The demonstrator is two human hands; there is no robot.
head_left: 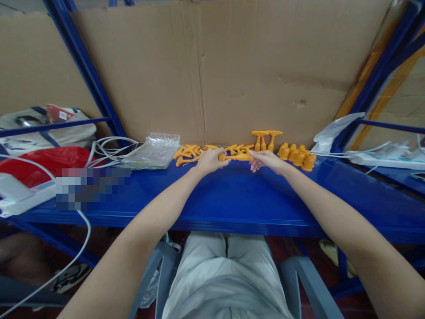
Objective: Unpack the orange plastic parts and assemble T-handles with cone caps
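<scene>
An orange plastic corkscrew lies sideways between my two hands, above the back part of the blue table. My left hand is closed round its left end, where a rounded orange part shows at the fingertips. At its right end, my right hand pinches the wider part between thumb and fingers. Behind and left of my left hand lies a heap of loose orange T-shaped handles, some with metal spirals. Several corkscrews stand upright behind my right hand. Right of them sit several orange bell-shaped bodies in rows.
Clear plastic bags lie left on the blue table. White cables, a red bag and a power strip are further left. Another power strip lies right. Cardboard stands behind, between blue posts.
</scene>
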